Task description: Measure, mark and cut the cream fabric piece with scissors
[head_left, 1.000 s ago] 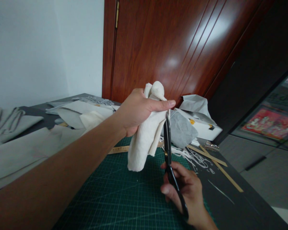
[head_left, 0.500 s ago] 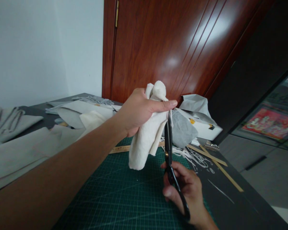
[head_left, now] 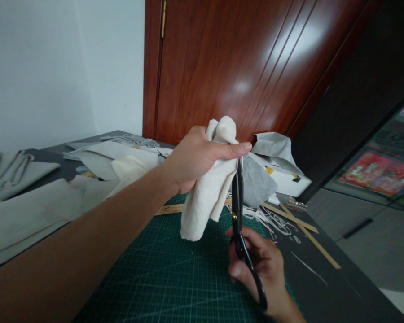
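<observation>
My left hand grips a folded piece of cream fabric above the cutting mat, thumb stretched along its upper edge. The fabric hangs down below the hand, and a rolled part sticks up over the thumb. In my right hand is a pair of black scissors, its handles around the fingers and its blades pointing up. The blade tips lie at the fabric's right edge, just under my left thumb. Whether they are cutting into the fabric I cannot tell.
Under my hands lies a green cutting mat. Grey-white cloth spreads on the left. White cord scraps and wooden rulers lie on the right, near a white box with grey cloth. A wooden door stands behind.
My left hand and the fabric have shifted very slightly right and down. The scissors have hardly moved, and their blades look about the same.
</observation>
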Demonstrator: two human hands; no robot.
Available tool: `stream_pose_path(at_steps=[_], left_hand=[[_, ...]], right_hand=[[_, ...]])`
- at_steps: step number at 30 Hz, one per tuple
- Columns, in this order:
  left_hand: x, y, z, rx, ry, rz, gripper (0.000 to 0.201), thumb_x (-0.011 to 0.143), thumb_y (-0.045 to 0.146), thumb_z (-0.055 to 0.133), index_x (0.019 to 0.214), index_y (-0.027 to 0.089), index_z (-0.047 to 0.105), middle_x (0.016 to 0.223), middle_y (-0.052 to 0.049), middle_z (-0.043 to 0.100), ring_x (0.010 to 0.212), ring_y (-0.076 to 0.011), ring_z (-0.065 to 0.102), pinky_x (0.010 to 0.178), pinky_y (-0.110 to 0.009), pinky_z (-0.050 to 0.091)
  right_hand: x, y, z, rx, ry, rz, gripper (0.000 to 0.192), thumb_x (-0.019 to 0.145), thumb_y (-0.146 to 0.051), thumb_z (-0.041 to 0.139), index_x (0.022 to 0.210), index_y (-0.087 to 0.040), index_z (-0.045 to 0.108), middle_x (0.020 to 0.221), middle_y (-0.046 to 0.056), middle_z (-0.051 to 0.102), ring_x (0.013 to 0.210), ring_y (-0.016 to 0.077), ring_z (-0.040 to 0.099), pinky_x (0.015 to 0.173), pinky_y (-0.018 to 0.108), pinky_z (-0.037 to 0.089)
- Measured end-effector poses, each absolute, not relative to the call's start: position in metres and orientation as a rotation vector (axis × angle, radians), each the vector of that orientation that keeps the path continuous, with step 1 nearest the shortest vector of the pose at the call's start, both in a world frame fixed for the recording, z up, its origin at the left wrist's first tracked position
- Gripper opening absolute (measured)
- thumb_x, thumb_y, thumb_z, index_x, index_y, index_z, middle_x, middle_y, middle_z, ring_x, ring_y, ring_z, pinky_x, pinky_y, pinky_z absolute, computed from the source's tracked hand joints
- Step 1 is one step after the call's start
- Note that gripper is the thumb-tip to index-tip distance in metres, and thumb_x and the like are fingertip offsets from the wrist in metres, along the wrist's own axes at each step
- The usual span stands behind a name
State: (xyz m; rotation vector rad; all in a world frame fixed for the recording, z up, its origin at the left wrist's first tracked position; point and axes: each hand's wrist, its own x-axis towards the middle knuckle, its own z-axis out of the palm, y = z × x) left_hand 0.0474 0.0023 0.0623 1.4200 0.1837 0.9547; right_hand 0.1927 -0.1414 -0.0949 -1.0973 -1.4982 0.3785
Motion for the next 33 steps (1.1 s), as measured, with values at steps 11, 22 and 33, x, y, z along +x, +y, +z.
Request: stream_pose_path(at_steps=[11,22,33], left_hand=[[0.0483,0.0039,0.0602,1.418,0.136,0.947,0.029,0.068,0.026,0.092,0.072,0.013,0.067,0.075,-0.006,0.067,0.066,-0.0151,0.062,0.060,-0.027,0.049],[0.0485,0.0048,0.0607,1.426,0.107,0.993,0.030,0.067,0.027,0.093,0.072,0.014,0.066,0.074,-0.004,0.067,0.065,-0.0148,0.061,0.061,-0.027,0.048],[0.0475,0.0045,0.0606,1.418,0.088,0.972,0.029,0.069,0.027,0.092,0.073,0.013,0.067,0.073,-0.004,0.067,0.062,-0.0137,0.060,0.060,-0.027,0.049]], right_hand=[[0.1909,-0.1422,-0.0953,-1.099,-1.519,0.335,0.036,0.087,-0.050,0.083,0.113,-0.029,0.070,0.059,-0.008,0.061,0.040,0.0106,0.053,0.038,0.022,0.038],[0.1875,-0.1440,-0.0877,-1.149,-1.530,0.282,0.031,0.087,-0.044,0.084,0.109,-0.028,0.070,0.058,-0.008,0.062,0.039,0.0109,0.056,0.037,0.022,0.041],[0.1851,-0.1436,-0.0864,-1.173,-1.518,0.249,0.031,0.085,-0.044,0.085,0.105,-0.026,0.071,0.057,-0.007,0.063,0.037,0.0107,0.055,0.036,0.022,0.042]])
